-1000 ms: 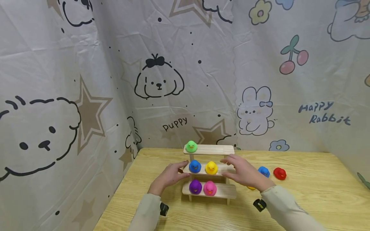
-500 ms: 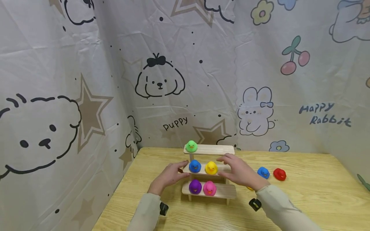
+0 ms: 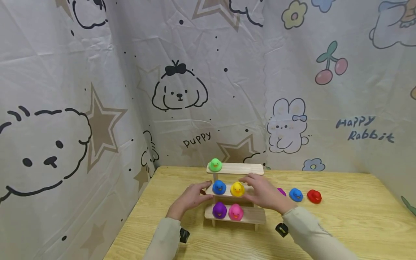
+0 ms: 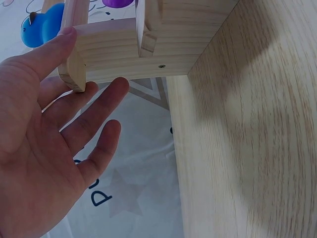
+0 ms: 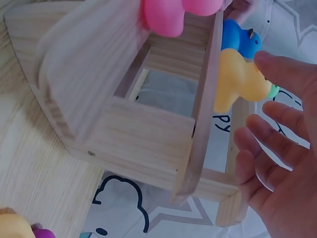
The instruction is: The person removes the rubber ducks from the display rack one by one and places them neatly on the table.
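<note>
A three-tier wooden shelf (image 3: 242, 168) stands on the table. My left hand (image 3: 191, 198) grips the left end of its middle board, with the thumb (image 4: 52, 49) on the board's edge and two fingertips behind it. On that board sit a blue rubber duck (image 3: 219, 187) and a yellow rubber duck (image 3: 237, 189). My right hand (image 3: 266, 193) is just right of the yellow duck, its fingers (image 5: 287, 148) loosely bent and spread, the thumb at the duck's head; whether it touches is unclear. A green duck (image 3: 215, 165) sits on top; purple (image 3: 220, 210) and pink ducks (image 3: 235, 212) sit on the bottom board.
To the right of the shelf, a blue duck (image 3: 296, 195) and a red duck (image 3: 314, 196) lie on the wooden table (image 3: 351, 224). A purple duck (image 3: 281, 191) is partly hidden by the right arm. A printed curtain (image 3: 240, 90) hangs behind the table.
My right hand has moved left along the middle board, closer to the yellow duck. The purple duck behind the right arm has come into sight. The left hand has stayed put.
</note>
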Demonstrator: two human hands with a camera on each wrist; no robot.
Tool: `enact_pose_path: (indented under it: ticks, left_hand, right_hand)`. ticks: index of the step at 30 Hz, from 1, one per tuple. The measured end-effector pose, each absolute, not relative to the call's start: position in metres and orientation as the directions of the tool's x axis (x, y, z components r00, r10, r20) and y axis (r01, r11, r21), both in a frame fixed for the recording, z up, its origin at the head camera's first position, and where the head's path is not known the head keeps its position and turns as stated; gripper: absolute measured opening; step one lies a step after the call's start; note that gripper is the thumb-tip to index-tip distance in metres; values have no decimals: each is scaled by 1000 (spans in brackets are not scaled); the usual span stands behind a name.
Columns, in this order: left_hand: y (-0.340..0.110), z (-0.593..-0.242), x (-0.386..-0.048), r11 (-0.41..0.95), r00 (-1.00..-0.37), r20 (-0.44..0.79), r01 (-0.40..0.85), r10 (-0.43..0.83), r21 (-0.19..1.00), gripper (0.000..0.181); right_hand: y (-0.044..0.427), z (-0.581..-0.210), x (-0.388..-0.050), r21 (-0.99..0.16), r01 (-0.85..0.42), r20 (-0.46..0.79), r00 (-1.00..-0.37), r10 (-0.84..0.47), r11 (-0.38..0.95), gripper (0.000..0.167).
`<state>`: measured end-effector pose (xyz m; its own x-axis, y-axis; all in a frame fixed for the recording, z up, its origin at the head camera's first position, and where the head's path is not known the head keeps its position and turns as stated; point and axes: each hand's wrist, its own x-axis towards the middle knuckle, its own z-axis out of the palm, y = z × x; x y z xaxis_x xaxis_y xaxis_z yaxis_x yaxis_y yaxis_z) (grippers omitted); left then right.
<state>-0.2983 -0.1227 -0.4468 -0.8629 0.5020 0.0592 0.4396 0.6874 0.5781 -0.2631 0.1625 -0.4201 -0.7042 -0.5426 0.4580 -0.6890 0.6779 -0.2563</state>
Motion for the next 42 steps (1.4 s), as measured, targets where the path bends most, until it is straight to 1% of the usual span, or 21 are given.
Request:
enact_pose_path:
  ticks: [3,9,15,18,23,28,42]
  left_hand:
    - [-123,-447,-298,685,-863,58,437,501,583,59]
    - [-123,-447,-298,686,-867,50,426,496,589,59]
    - [-123,-449,-299,683,-866,56,430,497,590,59]
    - [-123,-449,-298,683,-866,59,432,497,589,59]
    - [-124,-449,-298,683,-865,60,433,497,588,59]
    - [-123,-448,-298,681,-866,60,432,497,591,58]
    - [-123,-446,-299,688,-868,43,422,495,590,59]
  right_hand:
    - [159,-422,-264,-250,-690,456,-703,-546,680,46]
    - [153,-424,-265,-263,-669,431,-726,-536,695,46]
    - [149,-426,-267,-239,-679,446,-712,-543,694,42]
    - [148,-427,-268,-245,-678,448,-713,-539,693,40]
    - [147,-428,-268,-259,-662,435,-731,-527,704,40]
    - [146,-428,-269,-252,-665,439,-726,-529,703,42]
    - [147,-427,-268,-235,-662,451,-723,-524,712,37]
